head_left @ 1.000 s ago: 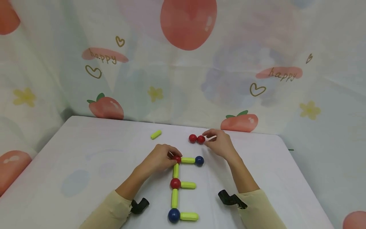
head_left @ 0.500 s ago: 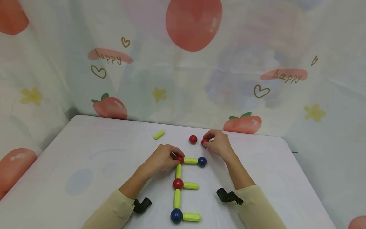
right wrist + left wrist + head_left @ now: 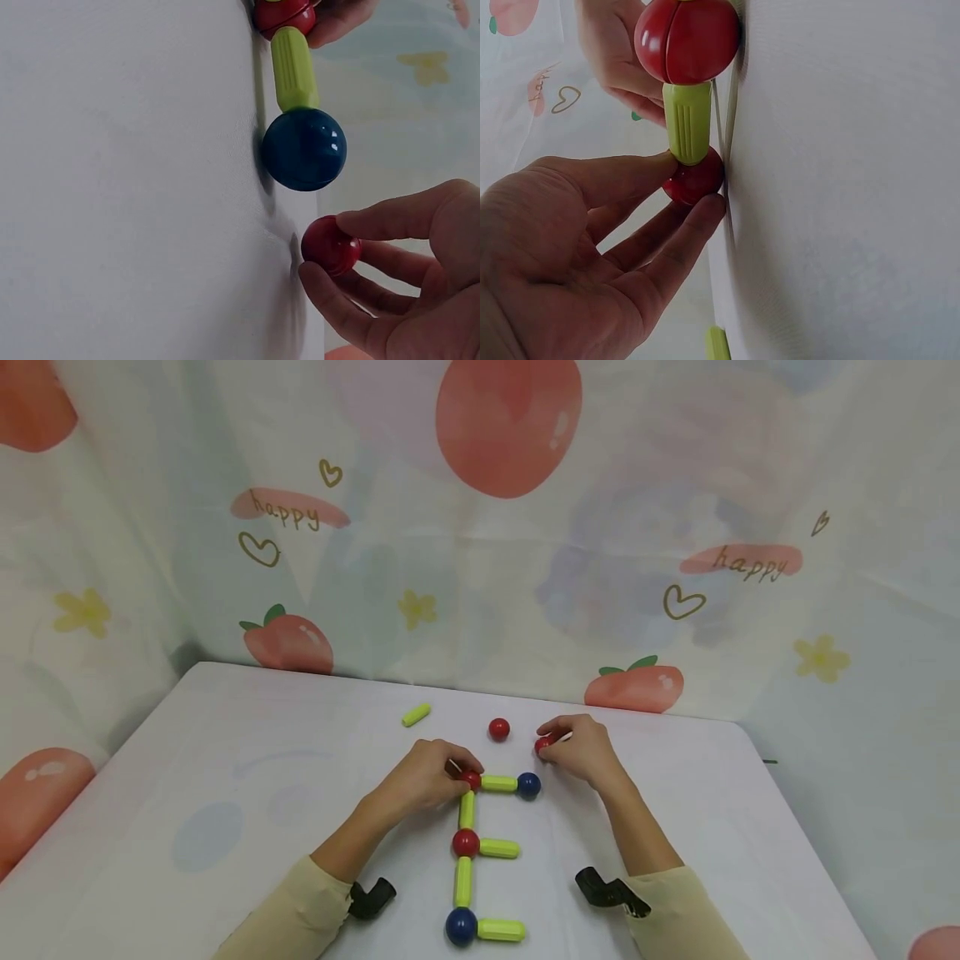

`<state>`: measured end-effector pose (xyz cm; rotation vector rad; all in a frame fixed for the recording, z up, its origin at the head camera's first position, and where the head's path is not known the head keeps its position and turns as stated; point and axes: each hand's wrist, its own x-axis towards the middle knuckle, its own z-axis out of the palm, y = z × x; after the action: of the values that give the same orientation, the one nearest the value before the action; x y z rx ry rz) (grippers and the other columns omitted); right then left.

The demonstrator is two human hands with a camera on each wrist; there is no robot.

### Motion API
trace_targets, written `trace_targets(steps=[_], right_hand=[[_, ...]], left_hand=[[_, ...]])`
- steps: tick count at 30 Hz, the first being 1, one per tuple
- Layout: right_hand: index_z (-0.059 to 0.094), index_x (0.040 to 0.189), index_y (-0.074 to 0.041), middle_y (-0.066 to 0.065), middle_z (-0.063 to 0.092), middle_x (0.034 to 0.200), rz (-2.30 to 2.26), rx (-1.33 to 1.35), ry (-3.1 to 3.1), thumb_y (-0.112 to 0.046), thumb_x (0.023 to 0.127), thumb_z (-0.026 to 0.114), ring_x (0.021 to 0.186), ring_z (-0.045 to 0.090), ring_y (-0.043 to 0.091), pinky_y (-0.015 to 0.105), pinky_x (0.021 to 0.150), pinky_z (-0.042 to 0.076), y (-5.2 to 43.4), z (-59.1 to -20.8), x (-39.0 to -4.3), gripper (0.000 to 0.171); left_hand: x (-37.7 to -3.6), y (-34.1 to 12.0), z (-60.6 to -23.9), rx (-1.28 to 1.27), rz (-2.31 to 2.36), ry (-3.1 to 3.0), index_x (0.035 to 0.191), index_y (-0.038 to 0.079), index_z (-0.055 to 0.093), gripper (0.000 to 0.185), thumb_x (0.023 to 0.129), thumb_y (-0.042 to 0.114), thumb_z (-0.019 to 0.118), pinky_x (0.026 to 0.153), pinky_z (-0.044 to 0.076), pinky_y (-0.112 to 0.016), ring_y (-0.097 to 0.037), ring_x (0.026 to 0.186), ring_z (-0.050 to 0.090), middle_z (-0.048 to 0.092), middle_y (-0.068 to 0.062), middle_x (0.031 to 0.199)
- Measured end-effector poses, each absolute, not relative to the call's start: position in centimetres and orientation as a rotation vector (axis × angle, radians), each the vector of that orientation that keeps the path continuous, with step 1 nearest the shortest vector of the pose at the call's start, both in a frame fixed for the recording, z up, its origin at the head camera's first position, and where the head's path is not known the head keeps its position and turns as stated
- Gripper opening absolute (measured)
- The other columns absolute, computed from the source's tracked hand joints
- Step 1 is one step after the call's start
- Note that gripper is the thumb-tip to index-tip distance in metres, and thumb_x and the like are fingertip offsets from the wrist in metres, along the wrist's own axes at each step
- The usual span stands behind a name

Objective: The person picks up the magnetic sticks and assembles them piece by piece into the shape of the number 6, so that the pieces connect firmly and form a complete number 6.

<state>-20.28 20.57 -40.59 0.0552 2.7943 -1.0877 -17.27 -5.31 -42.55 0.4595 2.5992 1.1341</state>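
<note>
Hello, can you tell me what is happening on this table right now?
A person is laying out balls and green sticks on a white table. The pieces form a shape like the letter E. The left hand pinches the red ball at the top corner, where two sticks meet. The right hand holds a loose red ball in a fingertip grip, just beyond the blue ball that ends the top bar. Another red ball and a spare green stick lie farther back.
</note>
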Motion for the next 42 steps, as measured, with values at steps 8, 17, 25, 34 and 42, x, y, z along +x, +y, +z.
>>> trace_targets(steps=[8,17,25,34,42], right_hand=[[0.076,0.118,-0.009,0.01,0.071,0.111,-1.085,0.065,2.817,-0.017,0.09,0.075,0.1,0.063,0.026,0.031,0.075,0.054,21.2,-39.9,-18.5,0.03],[0.074,0.116,-0.009,0.009,0.072,0.11,-1.073,-0.006,2.804,-0.016,0.091,0.076,0.096,0.064,0.024,0.031,0.074,0.054,21.4,-38.5,-16.7,0.027],[0.074,0.107,-0.011,0.005,0.072,0.103,-1.012,-0.054,2.774,-0.014,0.087,0.076,0.088,0.064,0.022,0.031,0.069,0.052,21.6,-37.6,-15.1,0.021],[0.072,0.096,-0.013,0.003,0.067,0.088,-0.953,-0.204,2.635,-0.01,0.083,0.079,0.075,0.063,0.019,0.033,0.067,0.054,20.8,-37.3,-13.5,0.015],[0.075,0.098,-0.011,0.0,0.068,0.086,-0.904,-0.326,2.506,-0.008,0.083,0.079,0.07,0.063,0.018,0.034,0.066,0.053,20.4,-37.6,-12.9,0.015]], left_hand=[[-17.2,-5.4,-42.5,0.46,1.15,2.587,0.111,0.017,0.08,0.022,0.091,0.008,0.079,0.079,0.058,-0.029,-0.016,0.09,0.064,0.071,0.002,0.097],[-17.3,-5.5,-42.4,0.475,1.148,2.593,0.11,0.018,0.08,0.022,0.09,0.009,0.079,0.08,0.058,-0.03,-0.016,0.09,0.064,0.072,0.003,0.097],[-17.4,-5.5,-42.6,0.474,1.163,2.574,0.11,0.018,0.08,0.022,0.09,0.008,0.079,0.079,0.057,-0.029,-0.015,0.089,0.065,0.072,0.004,0.096],[-17.4,-5.6,-42.5,0.459,1.173,2.562,0.11,0.018,0.08,0.022,0.09,0.008,0.079,0.079,0.058,-0.029,-0.015,0.089,0.065,0.072,0.003,0.097],[-17.4,-5.5,-42.4,0.452,1.165,2.563,0.111,0.018,0.08,0.023,0.09,0.008,0.079,0.081,0.058,-0.03,-0.015,0.09,0.065,0.072,0.003,0.098]])
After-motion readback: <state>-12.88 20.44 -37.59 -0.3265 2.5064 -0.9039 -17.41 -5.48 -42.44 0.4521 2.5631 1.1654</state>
